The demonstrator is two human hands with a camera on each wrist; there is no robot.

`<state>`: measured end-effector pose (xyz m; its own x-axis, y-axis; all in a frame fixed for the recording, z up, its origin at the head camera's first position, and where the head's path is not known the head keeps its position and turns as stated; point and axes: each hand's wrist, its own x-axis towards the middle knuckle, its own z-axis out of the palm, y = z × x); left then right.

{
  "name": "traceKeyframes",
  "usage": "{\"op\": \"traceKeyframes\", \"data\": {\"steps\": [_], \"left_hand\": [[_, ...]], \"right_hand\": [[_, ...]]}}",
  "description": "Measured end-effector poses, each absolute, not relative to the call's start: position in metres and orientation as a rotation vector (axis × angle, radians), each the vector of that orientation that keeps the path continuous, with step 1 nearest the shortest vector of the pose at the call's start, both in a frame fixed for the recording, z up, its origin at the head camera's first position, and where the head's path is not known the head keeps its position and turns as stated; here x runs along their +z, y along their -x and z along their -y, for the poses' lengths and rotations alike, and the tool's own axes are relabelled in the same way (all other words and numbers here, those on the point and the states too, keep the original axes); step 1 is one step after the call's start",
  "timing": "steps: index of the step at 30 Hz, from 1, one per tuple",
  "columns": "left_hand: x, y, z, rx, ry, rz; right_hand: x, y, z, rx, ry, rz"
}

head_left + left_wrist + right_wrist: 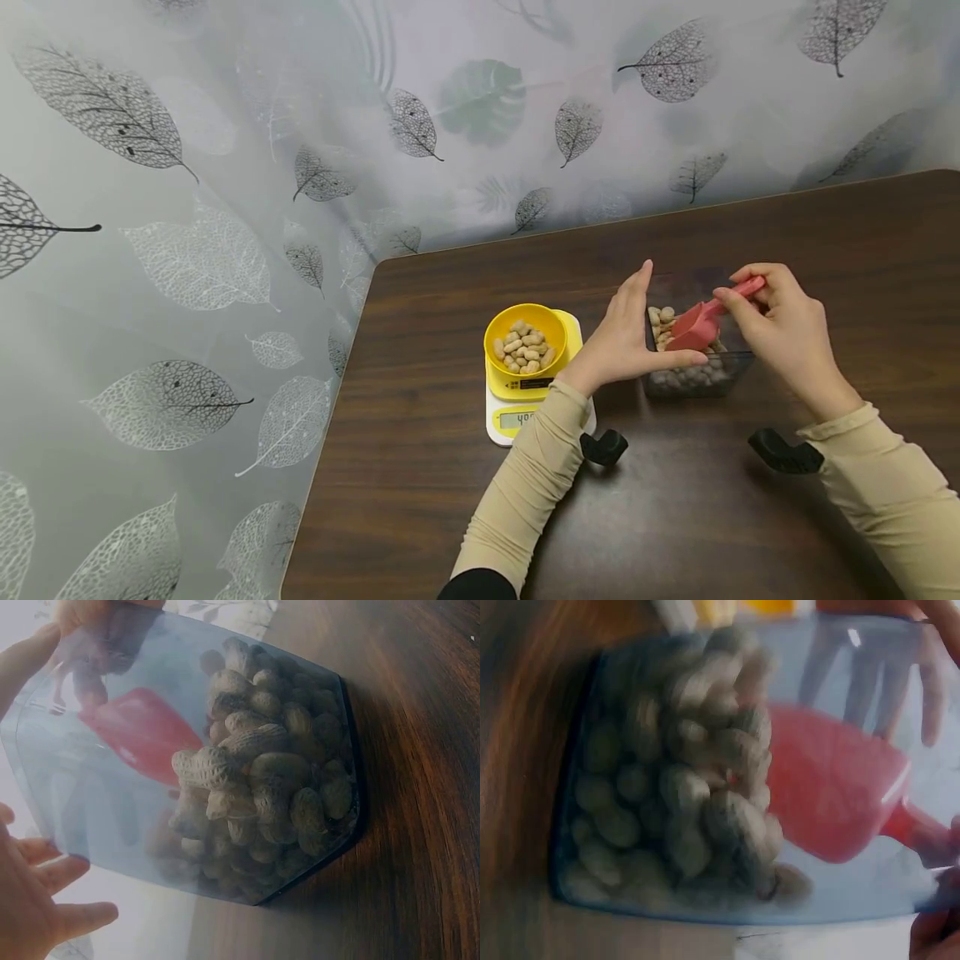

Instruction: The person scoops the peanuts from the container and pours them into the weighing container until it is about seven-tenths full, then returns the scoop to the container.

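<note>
My right hand (791, 325) pinches the handle of a pink scoop (696, 327) between thumb and fingers. The scoop's bowl dips into a clear plastic box (738, 363) and meets the unshelled peanuts (259, 761) inside. Through the box wall in the right wrist view, the scoop (832, 784) tilts down against the heap. My left hand (618, 342) spreads along the box's left side, thumb stretched over the front rim and fingers extended. More peanuts (525, 346) fill a yellow bowl (491, 340) just left of that hand.
The bowl stands on a yellow-and-white kitchen scale (498, 429), its lit display (516, 419) partly covered by the left sleeve. Black wrist-camera mounts (604, 448) stick out from both forearms. Behind the brown wooden table (420, 417) runs a leaf-patterned wall (487, 108).
</note>
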<state>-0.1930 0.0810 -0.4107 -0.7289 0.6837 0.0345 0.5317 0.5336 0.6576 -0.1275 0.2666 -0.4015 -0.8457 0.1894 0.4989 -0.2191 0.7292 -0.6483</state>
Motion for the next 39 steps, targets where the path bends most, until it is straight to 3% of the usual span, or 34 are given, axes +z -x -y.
{"op": "traceKeyframes", "data": {"steps": [15,29,39], "left_hand": [[-0.407,0.194,-0.082,0.926,-1.041,-2.556],[-0.408,0.197,-0.08,0.967,-1.025,-2.535],[-0.409,0.195,-0.079,0.983,-1.024,-2.525]], "right_hand": [[-0.405,0.125,-0.262,1.054,0.055,2.363],[-0.407,0.116,-0.27,1.144,-0.079,2.493],[-0.404,0.123,-0.26,1.143,0.095,2.467]]}}
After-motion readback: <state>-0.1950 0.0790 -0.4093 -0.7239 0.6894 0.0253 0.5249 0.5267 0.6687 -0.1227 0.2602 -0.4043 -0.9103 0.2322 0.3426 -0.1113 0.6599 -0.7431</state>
